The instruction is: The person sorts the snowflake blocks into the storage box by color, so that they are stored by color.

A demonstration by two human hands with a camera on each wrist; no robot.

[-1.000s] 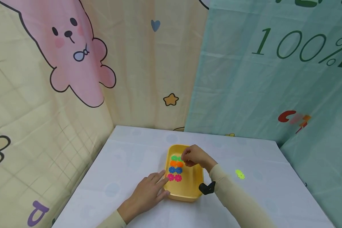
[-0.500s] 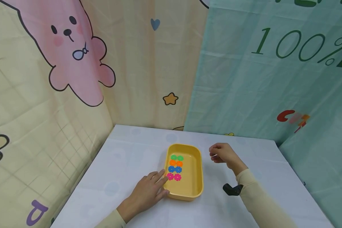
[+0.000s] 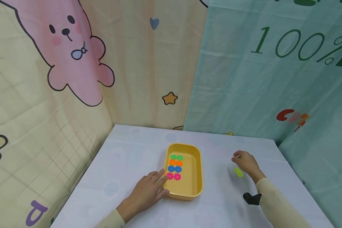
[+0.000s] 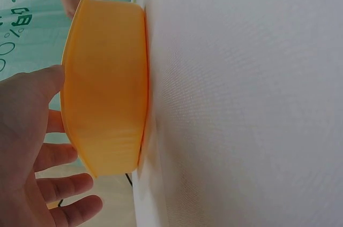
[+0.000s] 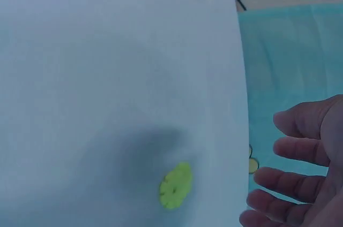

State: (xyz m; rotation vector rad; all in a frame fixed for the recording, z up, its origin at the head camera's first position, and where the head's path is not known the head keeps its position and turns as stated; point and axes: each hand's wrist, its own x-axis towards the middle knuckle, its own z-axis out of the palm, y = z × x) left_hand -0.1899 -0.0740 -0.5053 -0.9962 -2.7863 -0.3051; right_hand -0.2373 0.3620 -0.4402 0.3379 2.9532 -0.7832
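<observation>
A yellow tray [image 3: 191, 180] holds flower-shaped plastic pieces in pairs along its left side: green [image 3: 180, 157], orange [image 3: 179, 163], blue [image 3: 178, 169] and pink [image 3: 177, 176]. My left hand [image 3: 146, 194], fingers spread, rests against the tray's left rim; the left wrist view shows its thumb touching the tray wall [image 4: 107, 82]. To the right of the tray, my right hand [image 3: 247, 163] hovers over the table near a yellow-green flower piece [image 3: 238, 172]. In the right wrist view its fingers [image 5: 289, 184] are loosely bent and hold nothing, apart from the piece [image 5: 176, 186].
The table [image 3: 125, 152] has a white cloth and stands in a corner. Printed curtains [image 3: 142, 63] hang behind it and at both sides. A black wrist strap piece [image 3: 252, 199] sticks out from the right sleeve.
My right hand has left the tray's far end and moved right, to the yellow-green piece. My left hand stays at the tray's rim. The paired pieces look unmoved.
</observation>
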